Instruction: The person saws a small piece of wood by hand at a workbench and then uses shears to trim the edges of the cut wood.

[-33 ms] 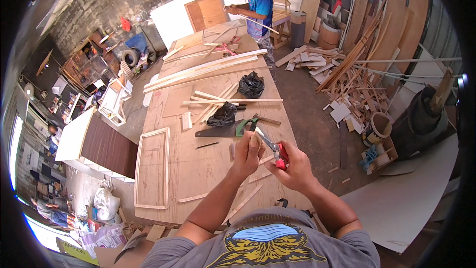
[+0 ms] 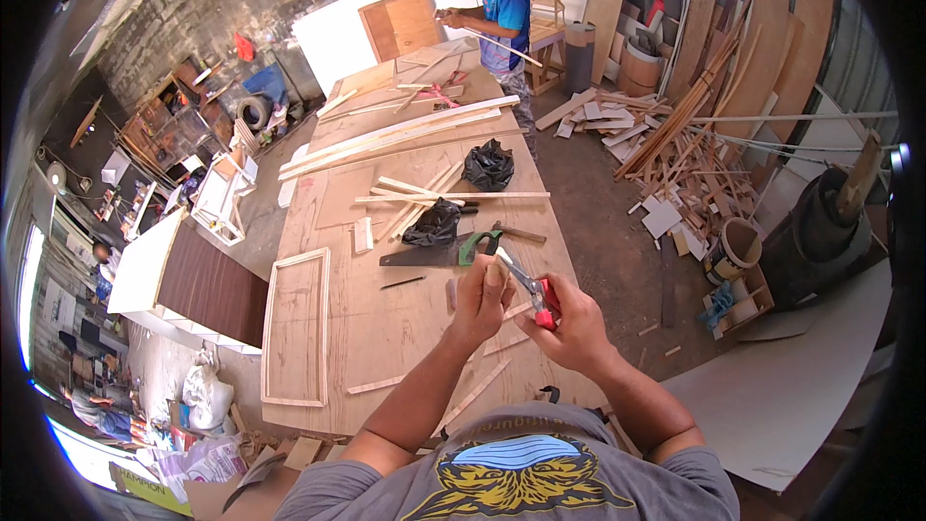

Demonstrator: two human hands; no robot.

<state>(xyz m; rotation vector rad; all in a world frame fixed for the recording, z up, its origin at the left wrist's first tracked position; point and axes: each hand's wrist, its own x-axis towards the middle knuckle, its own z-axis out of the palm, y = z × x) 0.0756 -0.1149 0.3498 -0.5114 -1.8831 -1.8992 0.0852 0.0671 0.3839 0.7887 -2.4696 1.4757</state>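
Observation:
Over the near part of the plywood-topped table, my right hand is wrapped round a pair of red-handled shears with grey metal jaws. The jaws point up and left toward my left hand, whose fingers are pinched together. A small pale end shows at its fingertips beside the jaws; what it belongs to is hidden. Just beyond the hands lies a handsaw with a green handle. Left of them a rectangular wooden frame lies flat, and a thin dark stick rests between.
Two black plastic bags and crossed wooden strips lie mid-table, with long battens behind. A person in blue stands at the far end holding a strip. Scrap wood covers the floor at right; a brown cabinet stands left.

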